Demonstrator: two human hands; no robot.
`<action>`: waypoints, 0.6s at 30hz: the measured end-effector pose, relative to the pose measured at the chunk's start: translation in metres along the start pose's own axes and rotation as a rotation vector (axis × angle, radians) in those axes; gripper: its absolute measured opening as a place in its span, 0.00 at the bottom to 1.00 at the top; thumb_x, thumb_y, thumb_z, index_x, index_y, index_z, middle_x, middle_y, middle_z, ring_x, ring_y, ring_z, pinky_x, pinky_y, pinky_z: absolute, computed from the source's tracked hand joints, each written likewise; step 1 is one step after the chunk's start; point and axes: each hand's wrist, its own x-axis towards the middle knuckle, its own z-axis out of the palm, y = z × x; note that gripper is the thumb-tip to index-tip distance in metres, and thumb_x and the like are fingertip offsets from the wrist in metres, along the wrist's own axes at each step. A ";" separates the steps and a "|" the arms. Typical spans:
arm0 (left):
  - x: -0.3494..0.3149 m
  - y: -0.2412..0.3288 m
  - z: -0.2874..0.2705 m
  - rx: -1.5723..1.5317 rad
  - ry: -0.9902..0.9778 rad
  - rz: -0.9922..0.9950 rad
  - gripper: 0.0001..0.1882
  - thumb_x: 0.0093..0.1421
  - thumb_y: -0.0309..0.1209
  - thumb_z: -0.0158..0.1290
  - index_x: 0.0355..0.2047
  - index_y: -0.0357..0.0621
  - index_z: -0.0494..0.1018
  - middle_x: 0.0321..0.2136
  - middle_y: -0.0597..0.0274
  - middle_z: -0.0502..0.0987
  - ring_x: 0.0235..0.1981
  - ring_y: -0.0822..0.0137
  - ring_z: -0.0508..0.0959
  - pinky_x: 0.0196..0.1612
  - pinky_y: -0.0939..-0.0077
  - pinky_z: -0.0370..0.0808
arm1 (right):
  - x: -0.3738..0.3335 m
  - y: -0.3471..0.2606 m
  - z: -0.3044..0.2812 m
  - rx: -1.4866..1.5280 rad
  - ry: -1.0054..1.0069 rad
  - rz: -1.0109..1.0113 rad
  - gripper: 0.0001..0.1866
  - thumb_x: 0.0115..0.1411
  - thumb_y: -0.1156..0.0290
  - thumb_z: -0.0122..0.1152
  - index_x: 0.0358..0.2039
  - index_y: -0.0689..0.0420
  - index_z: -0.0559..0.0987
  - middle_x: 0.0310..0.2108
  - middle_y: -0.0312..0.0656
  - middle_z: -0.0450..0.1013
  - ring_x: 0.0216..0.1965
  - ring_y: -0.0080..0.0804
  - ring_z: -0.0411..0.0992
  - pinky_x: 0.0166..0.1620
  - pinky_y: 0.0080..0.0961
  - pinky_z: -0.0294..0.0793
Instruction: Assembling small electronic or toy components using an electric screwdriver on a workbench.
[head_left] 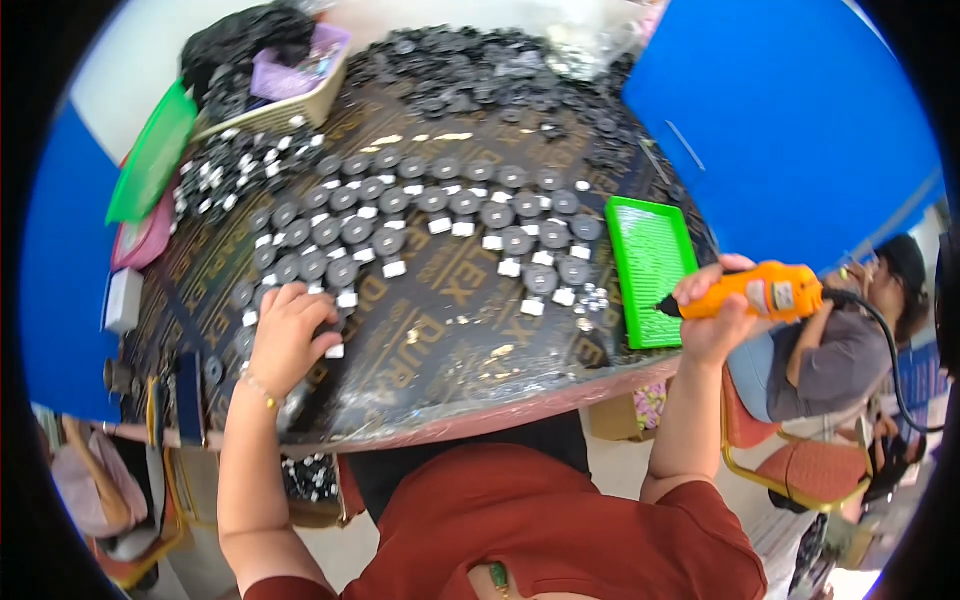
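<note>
Over thirty black discs, many with white tabs, lie in rows on one table; overlap blurs the count. One beige basket holds a purple basket. The left hand curls its fingers over the nearer left discs, perhaps pinching one; I cannot tell. The right hand has fingers wrapped around one orange corded tool, by one green tray.

Gold capitals cross the tabletop; the orange tool bears a seemingly illegible label.
</note>
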 end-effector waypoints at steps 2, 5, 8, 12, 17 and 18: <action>0.009 0.018 0.000 -0.053 0.010 0.028 0.16 0.37 0.30 0.65 0.29 0.47 0.73 0.33 0.67 0.76 0.43 0.59 0.71 0.48 0.63 0.62 | 0.016 0.006 -0.016 -0.030 0.031 -0.023 0.25 0.57 0.56 0.63 0.45 0.61 0.66 0.20 0.39 0.67 0.20 0.26 0.66 0.24 0.23 0.68; 0.033 0.072 0.002 -0.128 0.055 0.083 0.21 0.38 0.32 0.66 0.35 0.47 0.74 0.32 0.65 0.76 0.43 0.59 0.71 0.48 0.62 0.62 | 0.037 0.025 -0.041 -0.169 0.096 -0.011 0.16 0.61 0.66 0.57 0.43 0.63 0.67 0.20 0.38 0.68 0.19 0.24 0.67 0.24 0.20 0.69; 0.050 0.118 0.011 -0.179 0.061 0.106 0.22 0.40 0.33 0.66 0.37 0.47 0.74 0.33 0.64 0.76 0.43 0.60 0.71 0.49 0.61 0.61 | 0.052 0.049 -0.054 -0.325 0.104 0.024 0.17 0.63 0.64 0.55 0.43 0.63 0.67 0.21 0.37 0.68 0.20 0.24 0.67 0.25 0.20 0.68; 0.063 0.143 0.041 -0.223 0.088 0.104 0.22 0.38 0.31 0.67 0.36 0.46 0.75 0.33 0.64 0.76 0.41 0.58 0.72 0.49 0.61 0.62 | 0.055 0.063 -0.050 -0.260 0.071 0.043 0.17 0.62 0.62 0.57 0.43 0.63 0.68 0.21 0.37 0.69 0.20 0.24 0.68 0.25 0.20 0.69; 0.067 0.145 0.063 -0.274 0.102 0.078 0.23 0.37 0.31 0.67 0.36 0.45 0.74 0.34 0.63 0.77 0.43 0.58 0.72 0.50 0.61 0.62 | 0.054 0.066 -0.049 -0.302 0.068 0.064 0.19 0.61 0.61 0.58 0.42 0.63 0.68 0.21 0.37 0.69 0.20 0.24 0.68 0.25 0.21 0.70; 0.067 0.144 0.064 -0.302 0.126 0.062 0.23 0.37 0.32 0.67 0.37 0.45 0.75 0.35 0.63 0.77 0.44 0.58 0.71 0.50 0.61 0.62 | 0.053 0.065 -0.049 -0.306 0.072 0.063 0.19 0.61 0.61 0.58 0.42 0.63 0.68 0.21 0.37 0.69 0.20 0.24 0.68 0.25 0.21 0.70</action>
